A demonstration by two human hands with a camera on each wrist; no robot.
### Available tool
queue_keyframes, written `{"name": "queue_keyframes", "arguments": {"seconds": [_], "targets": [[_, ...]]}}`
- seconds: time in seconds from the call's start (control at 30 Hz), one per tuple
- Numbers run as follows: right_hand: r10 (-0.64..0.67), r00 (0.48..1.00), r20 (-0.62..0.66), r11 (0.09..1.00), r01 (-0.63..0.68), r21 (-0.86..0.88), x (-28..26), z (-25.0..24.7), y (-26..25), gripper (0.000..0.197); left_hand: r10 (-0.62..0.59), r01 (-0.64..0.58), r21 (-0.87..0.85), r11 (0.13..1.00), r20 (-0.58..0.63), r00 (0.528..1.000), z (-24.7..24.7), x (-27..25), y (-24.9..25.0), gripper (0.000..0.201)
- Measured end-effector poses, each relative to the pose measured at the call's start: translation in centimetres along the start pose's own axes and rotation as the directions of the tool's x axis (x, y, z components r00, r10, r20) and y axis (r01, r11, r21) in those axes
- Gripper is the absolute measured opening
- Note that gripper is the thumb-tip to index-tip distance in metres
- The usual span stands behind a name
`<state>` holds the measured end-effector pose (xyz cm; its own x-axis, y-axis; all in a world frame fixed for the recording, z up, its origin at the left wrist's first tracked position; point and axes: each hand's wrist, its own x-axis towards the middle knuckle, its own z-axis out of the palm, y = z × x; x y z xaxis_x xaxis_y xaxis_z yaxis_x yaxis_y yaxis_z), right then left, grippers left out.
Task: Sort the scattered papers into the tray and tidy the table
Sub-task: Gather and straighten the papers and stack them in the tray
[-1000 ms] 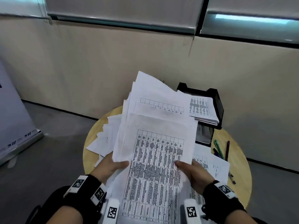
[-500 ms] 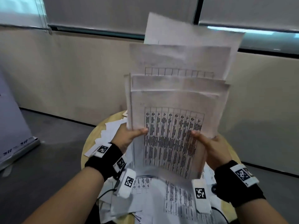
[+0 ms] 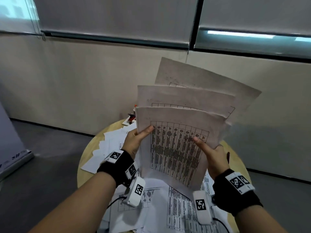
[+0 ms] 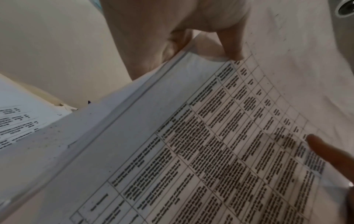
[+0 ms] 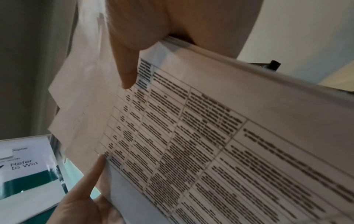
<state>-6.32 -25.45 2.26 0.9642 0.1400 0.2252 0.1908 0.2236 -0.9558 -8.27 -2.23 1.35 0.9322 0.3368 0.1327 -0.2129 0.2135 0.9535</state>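
- Because the sheets sit unevenly, the left hand [image 3: 134, 140] pinches the left edge of the stack of papers [image 3: 178, 148], thumb on the printed front and fingers behind, which looks meant to steady that side.
- The right hand [image 3: 212, 155] clamps the opposite edge the same way, so the stack stands nearly upright between both hands, above the table [image 3: 87, 158].
- Three back sheets fan out above the front one, so I judge the upright hold is for squaring the edges.
- More loose papers [image 3: 158, 207] lie scattered on the round table below, not yet gathered.
- The tray is hidden behind the stack in the head view; a dark corner [image 5: 273, 64] in the right wrist view may be it.
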Motion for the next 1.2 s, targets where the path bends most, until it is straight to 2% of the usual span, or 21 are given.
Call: {"name": "queue_keyframes", "arguments": {"seconds": [0.1, 0.2, 0.33, 0.37, 0.43, 0.47, 0.6, 0.7, 0.73, 0.83, 0.9, 1.0, 1.07, 1.2], "targets": [[-0.007, 1.0, -0.006, 1.0, 0.007, 0.004, 0.4, -0.1, -0.3, 0.082, 0.019, -0.019, -0.018, 1.0, 0.006, 1.0, 0.0, 0.5, 0.2, 0.025], [-0.023, 0.999, -0.035, 1.0, 0.023, 0.007, 0.8, -0.3, -0.2, 0.058, 0.022, -0.022, -0.005, 1.0, 0.012, 1.0, 0.4, 0.7, 0.3, 0.023], [-0.033, 0.996, -0.086, 0.999, 0.036, 0.036, 0.9, 0.1, -0.7, 0.048, 0.045, -0.045, -0.006, 0.999, -0.02, 0.999, 1.8, 0.4, 0.9, 0.017], [-0.044, 0.994, -0.097, 0.998, 0.049, 0.042, 1.0, 0.2, -1.1, 0.041, 0.055, -0.056, -0.03, 0.998, -0.025, 0.998, 2.1, 0.4, 1.3, 0.021], [-0.093, 0.99, -0.107, 0.993, 0.099, 0.057, 1.2, 0.3, -1.8, 0.027, 0.07, -0.073, -0.063, 0.995, -0.041, 0.997, 2.8, 0.0, 2.1, 0.049], [-0.115, 0.988, -0.099, 0.991, 0.121, 0.056, 1.2, 0.2, -2.1, 0.026, 0.077, -0.079, -0.051, 0.996, -0.05, 0.996, 3.0, -0.2, 2.3, 0.062], [-0.115, 0.991, -0.074, 0.993, 0.115, -0.005, 0.6, -0.4, -2.2, 0.042, 0.086, -0.086, 0.004, 0.996, -0.029, 0.996, 3.1, -1.1, 2.4, 0.063], [-0.074, 0.996, -0.055, 0.997, 0.072, -0.025, 0.2, -1.2, -1.3, 0.027, -0.013, 0.013, 0.046, 0.999, 0.007, 1.0, 3.2, -1.9, 1.5, 0.079], [-0.06, 0.997, -0.045, 0.997, 0.058, -0.041, 0.0, -1.4, -0.8, 0.025, -0.05, 0.048, 0.056, 0.997, 0.029, 0.998, 3.3, -2.0, 1.0, 0.078], [0.001, 0.999, -0.037, 0.999, -0.003, -0.036, -0.7, -1.4, 0.3, 0.035, -0.082, 0.077, 0.085, 0.993, 0.061, 0.995, 4.0, -2.7, 0.4, 0.029], [0.024, 0.996, -0.083, 1.0, -0.024, 0.001, -0.7, -1.5, 0.6, 0.043, -0.061, 0.057, 0.08, 0.995, 0.042, 0.997, 4.4, -3.0, 0.5, 0.024], [0.016, 0.994, -0.109, 0.999, -0.011, 0.048, -0.5, -1.5, -0.1, 0.028, -0.005, 0.007, 0.066, 0.998, -0.023, 1.0, 4.6, -3.1, 1.1, 0.041], [-0.017, 0.994, -0.103, 0.998, 0.023, 0.057, -0.4, -1.4, -0.7, 0.04, 0.025, -0.023, 0.029, 0.999, -0.058, 0.998, 4.6, -2.9, 1.6, 0.051], [-0.086, 0.993, -0.083, 0.996, 0.088, 0.026, 0.3, -1.5, -1.7, 0.065, 0.14, -0.142, -0.014, 0.99, -0.116, 0.983, 5.3, -2.7, 3.2, 0.087]]}}
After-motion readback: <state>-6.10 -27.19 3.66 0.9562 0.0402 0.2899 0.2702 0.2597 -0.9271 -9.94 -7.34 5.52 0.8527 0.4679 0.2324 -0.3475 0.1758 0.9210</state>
